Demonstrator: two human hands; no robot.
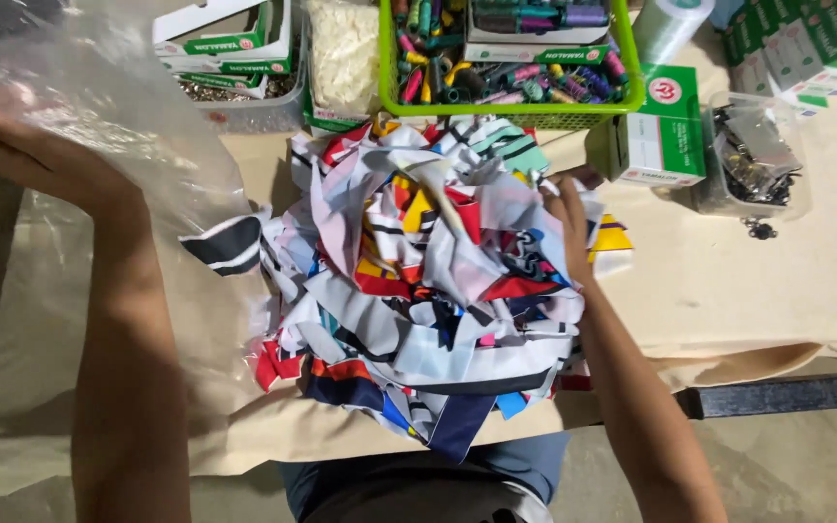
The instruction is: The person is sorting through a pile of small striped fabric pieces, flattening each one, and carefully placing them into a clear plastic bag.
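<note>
Left hand (pixel 46 155): grip pinching clear plastic bag (pixel 99 107) at ten o'clock; hold its mouth wide.
Right hand (pixel 569 218): fingers spread, pressing fabric scraps (pixel 418 281) on the counter (pixel 748 281); gather small bunches.

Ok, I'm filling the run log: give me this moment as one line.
left hand: holds clear plastic bag | right hand: on heap of multicoloured fabric scraps | surface: beige paper-covered table

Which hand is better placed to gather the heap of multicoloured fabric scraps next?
Probably the right hand: it already rests on the heap of multicoloured fabric scraps on the tan table. The left hand is off to the side, gripping the clear plastic bag.
</note>
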